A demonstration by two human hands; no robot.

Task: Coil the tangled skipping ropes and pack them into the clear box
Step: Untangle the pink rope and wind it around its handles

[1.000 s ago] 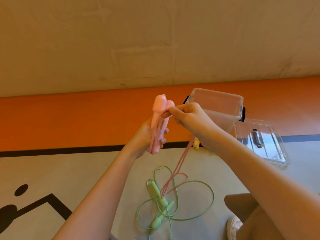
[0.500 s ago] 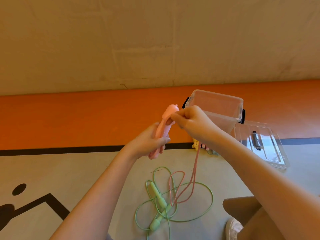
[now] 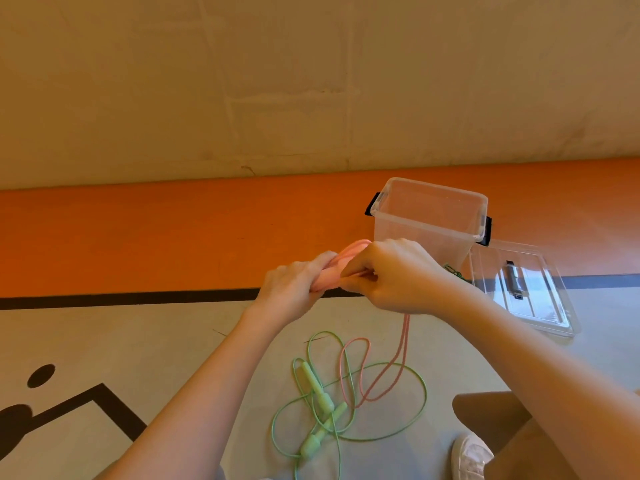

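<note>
I'm seeing my left hand [image 3: 289, 289] gripping the pink handles [image 3: 337, 268] with curled fingers, while my right hand [image 3: 391, 275] is pinching the pink rope [image 3: 384, 372] against them. The rest of that rope is trailing down onto the floor [image 3: 173, 344], overlapping the green rope [image 3: 349, 407]. The clear box [image 3: 429, 216] is standing open just behind my hands, its lid [image 3: 523, 289] lying beside it
</note>
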